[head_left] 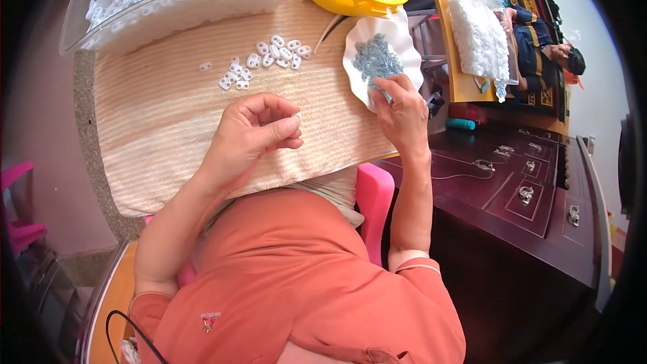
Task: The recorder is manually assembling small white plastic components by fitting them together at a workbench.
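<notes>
My left hand [259, 125] hovers over the middle of the striped cloth, its fingers curled and the thumb pressed to the fingertips. A small white piece [298, 116] just shows at that pinch; most of it is hidden. At the right, my right hand [403, 108] reaches over the near edge of a white wavy-rimmed dish [408, 42]. Thumb and index finger come together at a heap of thin grey-blue pieces [377, 57] in it; what they grip is too small to tell. Loose white two-holed plastic parts [268, 56] lie beyond my left hand.
A clear bin [168, 0] heaped with white parts stands at the far left. Beside it is a yellow basin [357, 8] of cream-white pieces, with a dark curved tool [329, 30] near it. Across to the right, another person [539, 47] sits by a tray of white parts [478, 34].
</notes>
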Demonstrator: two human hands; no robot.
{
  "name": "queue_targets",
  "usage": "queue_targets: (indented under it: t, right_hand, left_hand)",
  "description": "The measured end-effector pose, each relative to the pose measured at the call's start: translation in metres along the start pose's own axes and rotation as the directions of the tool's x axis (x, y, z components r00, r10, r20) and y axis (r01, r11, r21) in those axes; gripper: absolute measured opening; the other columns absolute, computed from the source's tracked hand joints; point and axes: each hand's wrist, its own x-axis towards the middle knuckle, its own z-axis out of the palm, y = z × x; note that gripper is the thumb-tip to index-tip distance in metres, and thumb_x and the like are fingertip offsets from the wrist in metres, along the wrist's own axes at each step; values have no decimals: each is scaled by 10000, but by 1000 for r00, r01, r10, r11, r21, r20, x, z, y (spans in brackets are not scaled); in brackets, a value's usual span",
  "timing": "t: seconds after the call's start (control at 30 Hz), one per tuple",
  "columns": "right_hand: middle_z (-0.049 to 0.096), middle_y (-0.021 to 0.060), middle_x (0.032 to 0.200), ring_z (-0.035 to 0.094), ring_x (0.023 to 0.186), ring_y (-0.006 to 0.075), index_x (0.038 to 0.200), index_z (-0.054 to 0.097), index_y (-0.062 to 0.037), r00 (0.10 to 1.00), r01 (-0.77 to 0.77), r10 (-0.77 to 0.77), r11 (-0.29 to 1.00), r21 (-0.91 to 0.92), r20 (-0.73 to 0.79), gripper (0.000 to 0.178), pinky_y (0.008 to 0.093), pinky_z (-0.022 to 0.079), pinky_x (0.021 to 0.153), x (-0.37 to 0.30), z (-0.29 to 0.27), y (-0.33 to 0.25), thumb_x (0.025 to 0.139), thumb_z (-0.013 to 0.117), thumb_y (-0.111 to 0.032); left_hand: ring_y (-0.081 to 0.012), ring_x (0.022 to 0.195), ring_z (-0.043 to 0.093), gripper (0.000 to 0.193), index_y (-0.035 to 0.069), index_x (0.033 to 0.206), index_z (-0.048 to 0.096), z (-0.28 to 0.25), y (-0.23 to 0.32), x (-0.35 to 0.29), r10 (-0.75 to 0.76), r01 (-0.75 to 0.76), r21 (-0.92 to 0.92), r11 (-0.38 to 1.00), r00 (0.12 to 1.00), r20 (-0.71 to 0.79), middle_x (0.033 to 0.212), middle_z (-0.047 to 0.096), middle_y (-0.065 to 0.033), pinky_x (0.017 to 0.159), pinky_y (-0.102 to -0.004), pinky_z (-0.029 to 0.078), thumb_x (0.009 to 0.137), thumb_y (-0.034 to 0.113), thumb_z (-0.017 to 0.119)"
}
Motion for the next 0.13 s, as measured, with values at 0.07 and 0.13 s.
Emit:
queue_targets:
  t: [0.07, 0.13]
  right_hand:
    - [644, 124, 936, 650, 741, 279, 985, 678, -71, 997, -30, 38, 993, -113, 71, 160, 391, 488, 653, 4, 0, 0, 831, 658, -111]
    - [645, 130, 951, 664, 793, 276, 987, 680, -74, 994, -47, 62, 987, -151, 95, 168, 402, 494, 670, 6, 2, 1, 829, 664, -129]
  left_hand:
    - [-107, 782, 622, 151, 10, 1016, 621, -1, 0, 1, -14, 14, -10, 1000, 1000, 12, 863, 639, -39, 746, -269, 561, 875, 55, 651]
    - [-114, 804, 626, 147, 15, 1020, 623, -3, -1, 2, -25, 26, -26, 999, 999, 28, 873, 639, -35, 759, -280, 565, 879, 53, 643]
